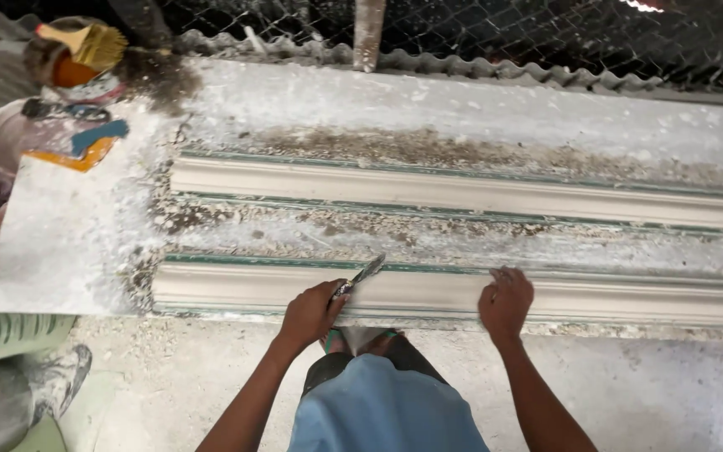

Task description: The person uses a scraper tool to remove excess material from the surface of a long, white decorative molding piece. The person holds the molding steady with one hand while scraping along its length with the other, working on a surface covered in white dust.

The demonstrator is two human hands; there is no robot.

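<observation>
Dusty bench: left hand grip closed on scraper, right hand flat, grip loose, on near-edge plaster moulding.

We see a matt, smooth off-white plaster moulding under our hands, and a second one behind it. The scraper has a dull metal blade. The desk looks rough, chalky and crumb-strewn. The brush shows pale wood and coarse bristles.
</observation>
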